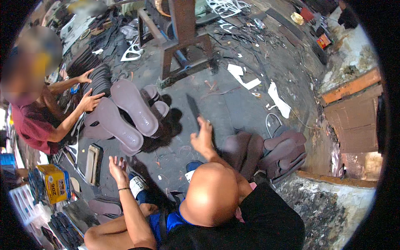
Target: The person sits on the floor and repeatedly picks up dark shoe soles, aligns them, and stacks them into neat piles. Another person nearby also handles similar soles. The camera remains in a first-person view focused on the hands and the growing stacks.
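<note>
My right hand point(203, 136), above the middle of the floor, is closed on a knife point(193, 105) with a long dark blade pointing away from me; its handle is hidden in my fingers. At the near left, beside my foot, my left hand point(118, 171) is raised with its fingers apart and holds nothing. Beyond it stand tall stacks of brown shoe soles point(130, 102), which lean over one another. More brown soles point(243, 152) lie in piles to the right of my right hand.
A co-worker's hands point(91, 100) rest on a row of dark soles point(100, 79) at the left. A brown metal stand point(183, 46) rises at the back. White scraps point(278, 100) litter the floor at right. A yellow box point(55, 183) and a pale block point(92, 164) lie at the left.
</note>
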`<move>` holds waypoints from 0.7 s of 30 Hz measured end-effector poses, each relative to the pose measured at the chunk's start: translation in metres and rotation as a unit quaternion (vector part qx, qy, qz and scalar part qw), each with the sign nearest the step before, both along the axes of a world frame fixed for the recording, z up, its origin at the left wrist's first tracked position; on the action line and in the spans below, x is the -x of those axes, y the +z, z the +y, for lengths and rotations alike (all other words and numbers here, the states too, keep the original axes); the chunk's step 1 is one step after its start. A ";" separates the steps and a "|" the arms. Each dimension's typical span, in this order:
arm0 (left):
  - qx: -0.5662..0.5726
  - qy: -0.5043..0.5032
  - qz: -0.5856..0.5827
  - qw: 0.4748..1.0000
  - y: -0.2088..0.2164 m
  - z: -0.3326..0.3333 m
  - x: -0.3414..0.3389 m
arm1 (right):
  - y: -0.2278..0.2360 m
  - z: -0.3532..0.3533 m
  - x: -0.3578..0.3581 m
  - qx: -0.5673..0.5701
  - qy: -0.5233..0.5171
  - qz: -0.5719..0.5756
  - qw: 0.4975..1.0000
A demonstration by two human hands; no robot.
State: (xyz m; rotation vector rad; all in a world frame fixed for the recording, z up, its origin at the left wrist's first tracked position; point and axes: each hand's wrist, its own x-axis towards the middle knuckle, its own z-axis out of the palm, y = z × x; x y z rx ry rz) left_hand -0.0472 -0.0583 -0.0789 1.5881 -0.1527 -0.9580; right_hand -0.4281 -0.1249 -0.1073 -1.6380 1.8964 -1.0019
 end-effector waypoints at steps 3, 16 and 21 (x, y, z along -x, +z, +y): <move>0.015 0.013 -0.017 1.000 0.004 0.015 -0.023 | 0.020 -0.035 0.059 0.066 -0.047 0.164 0.983; -0.079 -0.108 -0.170 0.976 -0.025 0.069 0.074 | 0.017 -0.016 0.119 -0.200 0.037 -0.643 0.738; -0.025 -0.438 0.050 0.897 0.018 0.040 0.188 | 0.060 0.042 0.044 -0.266 0.059 -0.769 0.578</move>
